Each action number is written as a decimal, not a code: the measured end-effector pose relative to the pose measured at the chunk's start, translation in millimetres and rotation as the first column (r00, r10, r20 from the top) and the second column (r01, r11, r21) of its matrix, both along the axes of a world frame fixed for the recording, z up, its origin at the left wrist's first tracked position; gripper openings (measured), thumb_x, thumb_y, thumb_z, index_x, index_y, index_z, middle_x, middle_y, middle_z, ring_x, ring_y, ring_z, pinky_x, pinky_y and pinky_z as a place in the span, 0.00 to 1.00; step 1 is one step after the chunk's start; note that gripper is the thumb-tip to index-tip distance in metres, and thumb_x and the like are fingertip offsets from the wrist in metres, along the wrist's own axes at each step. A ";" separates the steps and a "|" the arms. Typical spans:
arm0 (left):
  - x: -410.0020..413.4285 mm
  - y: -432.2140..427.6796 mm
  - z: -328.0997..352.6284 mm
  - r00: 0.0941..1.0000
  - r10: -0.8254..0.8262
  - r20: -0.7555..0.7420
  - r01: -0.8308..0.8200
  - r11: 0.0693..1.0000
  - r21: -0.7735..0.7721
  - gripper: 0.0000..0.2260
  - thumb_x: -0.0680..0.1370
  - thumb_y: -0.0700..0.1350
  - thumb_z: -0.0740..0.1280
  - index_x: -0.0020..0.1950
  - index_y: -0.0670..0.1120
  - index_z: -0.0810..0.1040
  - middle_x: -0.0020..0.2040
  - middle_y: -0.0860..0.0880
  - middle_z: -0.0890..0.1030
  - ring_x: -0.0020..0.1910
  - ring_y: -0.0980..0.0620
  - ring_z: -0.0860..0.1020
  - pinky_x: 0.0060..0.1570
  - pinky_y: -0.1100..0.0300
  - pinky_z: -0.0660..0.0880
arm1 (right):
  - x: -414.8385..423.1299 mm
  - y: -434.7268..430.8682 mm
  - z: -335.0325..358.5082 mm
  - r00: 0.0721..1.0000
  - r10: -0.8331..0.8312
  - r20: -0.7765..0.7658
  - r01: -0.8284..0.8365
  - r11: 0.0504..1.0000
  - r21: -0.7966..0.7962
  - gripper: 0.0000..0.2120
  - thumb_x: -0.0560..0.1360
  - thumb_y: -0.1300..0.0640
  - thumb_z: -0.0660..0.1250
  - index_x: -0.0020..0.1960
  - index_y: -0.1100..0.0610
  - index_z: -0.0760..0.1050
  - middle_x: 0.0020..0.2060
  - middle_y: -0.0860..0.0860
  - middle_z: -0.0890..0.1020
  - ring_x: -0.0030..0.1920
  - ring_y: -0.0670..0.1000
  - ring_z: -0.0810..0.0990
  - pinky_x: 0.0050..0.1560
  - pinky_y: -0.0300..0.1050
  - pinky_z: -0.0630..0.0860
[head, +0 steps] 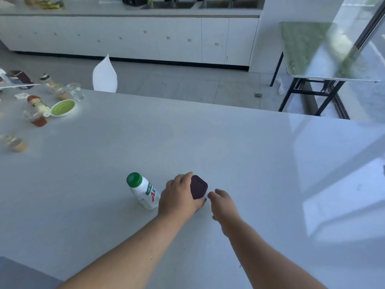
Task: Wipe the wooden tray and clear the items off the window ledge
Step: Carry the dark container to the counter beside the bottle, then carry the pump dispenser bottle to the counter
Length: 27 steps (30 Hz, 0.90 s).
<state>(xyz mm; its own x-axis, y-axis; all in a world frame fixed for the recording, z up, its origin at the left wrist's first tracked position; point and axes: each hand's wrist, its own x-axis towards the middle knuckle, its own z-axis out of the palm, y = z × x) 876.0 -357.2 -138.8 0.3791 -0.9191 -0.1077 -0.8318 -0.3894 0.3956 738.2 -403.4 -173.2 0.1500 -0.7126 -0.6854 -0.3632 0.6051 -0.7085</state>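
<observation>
A small container with a dark purple square lid (pixel 199 187) stands on the pale grey table (pixel 229 142), near its front. My left hand (pixel 179 196) is wrapped around the container's left side. My right hand (pixel 224 202) hovers just right of it, fingers apart, fingertips almost touching its corner. A white bottle with a green cap (pixel 143 190) stands upright just left of my left hand. No wooden tray or window ledge is in sight.
At the table's far left stand a green-lidded bowl (pixel 63 107), spice jars (pixel 38 104), glasses (pixel 75 91) and small sauce cups (pixel 38 120). A white chair back (pixel 105 75) rises behind the table. A folding table (pixel 312 51) stands at the right by the glass.
</observation>
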 end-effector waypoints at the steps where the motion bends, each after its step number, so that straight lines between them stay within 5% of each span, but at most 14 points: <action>1: -2.7 -0.7 6.3 0.999 -0.035 0.034 0.035 0.999 -0.013 0.41 0.71 0.67 0.73 0.78 0.52 0.66 0.73 0.52 0.73 0.68 0.45 0.71 0.61 0.50 0.75 | -8.0 3.0 4.2 0.990 0.061 -0.125 -0.077 0.989 -0.126 0.28 0.78 0.47 0.62 0.78 0.51 0.65 0.68 0.52 0.76 0.59 0.53 0.78 0.57 0.51 0.76; 5: -23.1 -1.2 38.3 0.975 -0.181 0.125 0.184 0.983 -0.010 0.40 0.72 0.71 0.68 0.79 0.51 0.65 0.77 0.51 0.70 0.74 0.45 0.66 0.68 0.50 0.69 | -54.8 19.3 28.9 0.829 0.107 -0.549 -0.388 0.817 -0.426 0.36 0.77 0.34 0.58 0.80 0.48 0.60 0.76 0.48 0.70 0.75 0.54 0.64 0.71 0.53 0.67; 10: -83.0 23.9 73.4 0.903 -0.388 0.182 0.395 0.918 -0.004 0.41 0.73 0.73 0.63 0.80 0.52 0.63 0.82 0.48 0.64 0.79 0.45 0.61 0.76 0.49 0.61 | -139.1 69.1 76.0 0.641 -0.042 -0.766 -0.498 0.737 -0.457 0.42 0.73 0.27 0.49 0.81 0.48 0.57 0.79 0.51 0.64 0.81 0.60 0.53 0.79 0.57 0.53; 18: -246.5 112.3 117.4 0.686 -0.701 0.198 0.724 0.685 -0.084 0.42 0.73 0.75 0.60 0.80 0.53 0.64 0.81 0.49 0.64 0.79 0.46 0.61 0.76 0.49 0.60 | -318.2 234.7 155.5 0.418 -0.362 -0.834 -0.294 0.814 -0.500 0.41 0.72 0.28 0.52 0.78 0.49 0.62 0.76 0.54 0.70 0.77 0.63 0.61 0.75 0.61 0.61; 27: -475.5 273.1 137.6 0.292 -0.946 0.138 0.957 0.288 -0.045 0.40 0.74 0.72 0.62 0.81 0.54 0.62 0.82 0.51 0.62 0.79 0.47 0.59 0.76 0.49 0.60 | -505.2 482.7 165.6 0.224 -0.509 -0.831 0.133 0.861 -0.492 0.37 0.76 0.31 0.54 0.79 0.50 0.61 0.75 0.53 0.70 0.75 0.60 0.63 0.72 0.57 0.65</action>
<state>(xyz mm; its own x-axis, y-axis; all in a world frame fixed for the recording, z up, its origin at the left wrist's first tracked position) 400.4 -84.1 -1.2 -0.7688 -0.6393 -0.0126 -0.6140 0.7326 0.2937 232.9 79.3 -7.6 -0.7227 -0.6896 0.0474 -0.6852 0.7058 -0.1800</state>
